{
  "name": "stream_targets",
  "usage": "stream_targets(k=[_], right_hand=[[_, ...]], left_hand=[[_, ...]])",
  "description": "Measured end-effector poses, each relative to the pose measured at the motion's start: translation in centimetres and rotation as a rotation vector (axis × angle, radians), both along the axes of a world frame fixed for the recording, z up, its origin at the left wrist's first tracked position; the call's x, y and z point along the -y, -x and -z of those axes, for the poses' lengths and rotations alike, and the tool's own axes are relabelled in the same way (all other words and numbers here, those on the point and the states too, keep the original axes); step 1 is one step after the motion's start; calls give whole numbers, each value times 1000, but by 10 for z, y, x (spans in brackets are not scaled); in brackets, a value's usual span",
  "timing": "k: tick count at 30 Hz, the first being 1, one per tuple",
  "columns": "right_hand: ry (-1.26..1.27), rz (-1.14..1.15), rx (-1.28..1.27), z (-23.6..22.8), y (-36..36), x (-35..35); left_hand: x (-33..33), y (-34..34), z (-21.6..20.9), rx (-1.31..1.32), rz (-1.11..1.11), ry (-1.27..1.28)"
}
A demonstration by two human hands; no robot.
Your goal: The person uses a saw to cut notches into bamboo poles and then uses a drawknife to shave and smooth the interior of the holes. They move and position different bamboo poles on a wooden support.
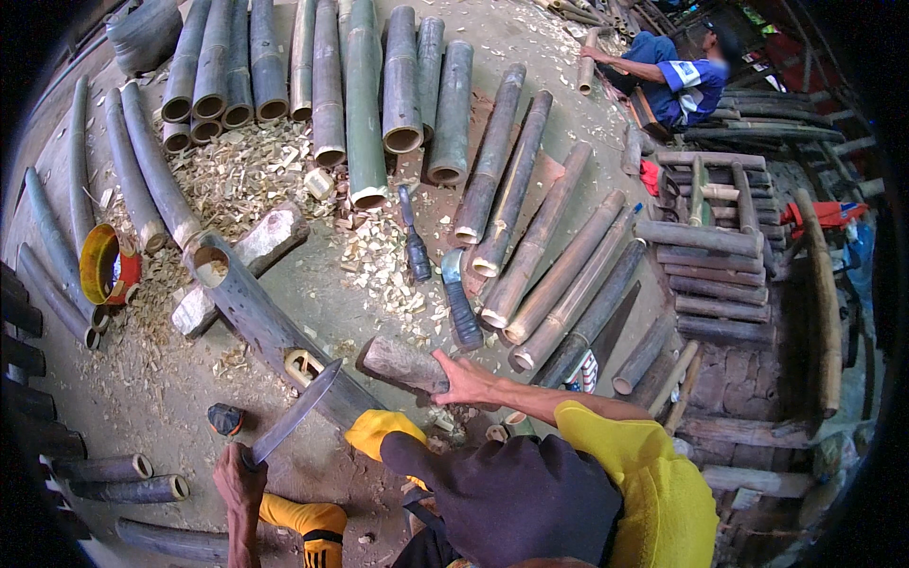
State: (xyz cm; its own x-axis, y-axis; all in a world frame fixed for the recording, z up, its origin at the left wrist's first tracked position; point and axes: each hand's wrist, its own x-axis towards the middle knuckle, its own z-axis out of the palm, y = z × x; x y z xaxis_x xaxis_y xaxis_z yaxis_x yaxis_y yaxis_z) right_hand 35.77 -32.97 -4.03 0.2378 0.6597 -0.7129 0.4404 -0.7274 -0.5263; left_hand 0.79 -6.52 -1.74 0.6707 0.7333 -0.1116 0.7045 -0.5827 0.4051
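My left hand (239,481) is closed round the handle of a machete (295,415), its long blade slanting up to the right. The blade's tip end crosses over a thick bamboo pole (270,317) near a hole cut in its side. With my right hand (462,381) I grip the end of a short wooden club (402,364), lying low just right of the pole. The pole's far part rests across a pale block (270,241); its near end disappears under my yellow-clad leg (383,431). A small dark object (225,418) lies near the machete.
Beyond lie a chisel (415,248) and a curved blade with a dark wrapped handle (461,308) among wood chips (251,180). Bamboo lengths (365,104) fan out on the floor. A yellow ring-shaped roll (95,256) stands left. Another person (686,85) sits upper right, near stacked bamboo (715,275).
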Motion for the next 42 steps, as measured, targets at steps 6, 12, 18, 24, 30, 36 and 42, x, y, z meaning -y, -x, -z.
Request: stream_targets(k=[6, 12, 18, 24, 30, 36, 42], right_hand=[[16, 7, -20, -4, 0, -3], [-33, -4, 16, 12, 1, 5], [-24, -14, 48, 5, 0, 2], [-74, -29, 85, 9, 1, 5], [-61, -38, 98, 6, 1, 4], [-45, -12, 70, 3, 1, 3], [-29, -19, 52, 1, 1, -2]], left_hand=[[0, -2, -1, 21, 9, -16], [-1, -2, -4, -13, -4, 44], [-2, 3, 1, -37, 4, 79], [-1, 0, 3, -17, 16, -3], [0, 0, 5, -32, 2, 28], [0, 2, 10, -21, 7, 53], [-2, 1, 5, -46, -2, 82]])
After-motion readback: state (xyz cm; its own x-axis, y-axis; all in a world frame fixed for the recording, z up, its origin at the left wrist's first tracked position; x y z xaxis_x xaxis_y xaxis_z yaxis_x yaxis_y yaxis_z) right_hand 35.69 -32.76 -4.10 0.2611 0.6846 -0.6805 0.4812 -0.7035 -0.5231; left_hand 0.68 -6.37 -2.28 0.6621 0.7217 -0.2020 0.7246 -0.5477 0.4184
